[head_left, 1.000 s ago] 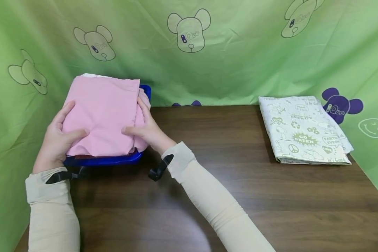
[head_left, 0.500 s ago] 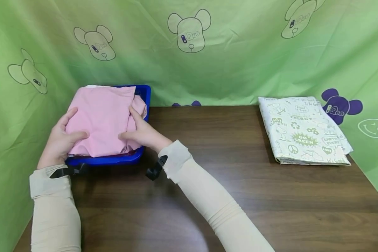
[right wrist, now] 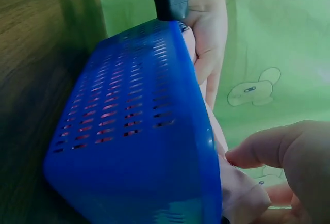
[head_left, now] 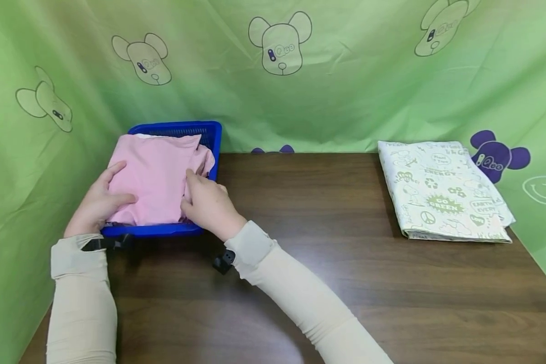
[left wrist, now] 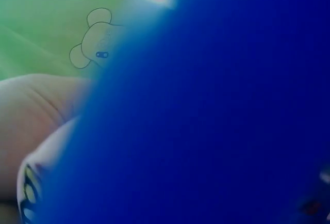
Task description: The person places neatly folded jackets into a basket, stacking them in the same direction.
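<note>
A folded pink cloth lies in a blue perforated basket, bulging a little above its rim in the right wrist view. My left hand holds the cloth's left edge, thumb on top; its other fingers are partly hidden. At the right edge, my right hand pinches a loose fold, its fingers bent down by the basket's side. The right wrist view has the right thumb and fingertips on that fold. The blurred basket wall covers most of the left wrist view.
A folded white cloth with green print lies at the right of the brown wooden table. Green printed curtains hang behind and on both sides. Each wrist wears a black strap with a small device.
The pink cloth has come down into the basket and toward me, so more of the basket's back rim shows. My right fingers have bent further down along the cloth's right edge.
</note>
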`<state>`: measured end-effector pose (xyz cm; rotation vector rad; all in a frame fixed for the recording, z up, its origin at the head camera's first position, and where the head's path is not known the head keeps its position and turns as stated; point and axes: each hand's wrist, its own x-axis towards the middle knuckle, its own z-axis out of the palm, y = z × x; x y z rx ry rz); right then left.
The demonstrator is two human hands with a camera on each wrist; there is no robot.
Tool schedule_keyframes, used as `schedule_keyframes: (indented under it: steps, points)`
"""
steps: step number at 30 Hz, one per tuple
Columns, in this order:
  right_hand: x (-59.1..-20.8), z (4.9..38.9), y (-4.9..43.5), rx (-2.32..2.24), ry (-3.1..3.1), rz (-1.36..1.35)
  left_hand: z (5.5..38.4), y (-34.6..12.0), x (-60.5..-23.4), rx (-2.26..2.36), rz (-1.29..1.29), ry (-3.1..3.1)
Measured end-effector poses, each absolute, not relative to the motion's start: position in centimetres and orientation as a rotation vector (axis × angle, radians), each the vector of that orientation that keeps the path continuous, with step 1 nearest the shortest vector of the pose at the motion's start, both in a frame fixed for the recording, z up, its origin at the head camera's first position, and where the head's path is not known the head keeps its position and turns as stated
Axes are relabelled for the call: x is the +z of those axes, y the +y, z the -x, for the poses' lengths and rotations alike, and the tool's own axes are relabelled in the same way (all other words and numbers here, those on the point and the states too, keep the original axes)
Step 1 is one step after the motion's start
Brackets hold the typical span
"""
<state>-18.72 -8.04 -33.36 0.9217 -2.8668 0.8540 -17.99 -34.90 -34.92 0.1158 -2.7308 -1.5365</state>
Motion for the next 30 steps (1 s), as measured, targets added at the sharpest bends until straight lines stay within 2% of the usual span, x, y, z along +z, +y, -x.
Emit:
schedule_keyframes:
  steps: [5,14,30]
  points:
    - [-34.1,18.5,-8.0,0.774,-2.947,-0.879,18.1,-34.7,-35.2,-1.485,-0.097,-2.786]
    - [-35.7,19.0,-8.5,0.536,-3.033,-0.865,18.8,-34.0,-35.3,-1.053,-0.061,-2.935]
    - [-37.1,19.2,-7.9,0.723,-2.916,-0.908,17.3,-31.8,-34.9,-0.723,-0.216,-2.930]
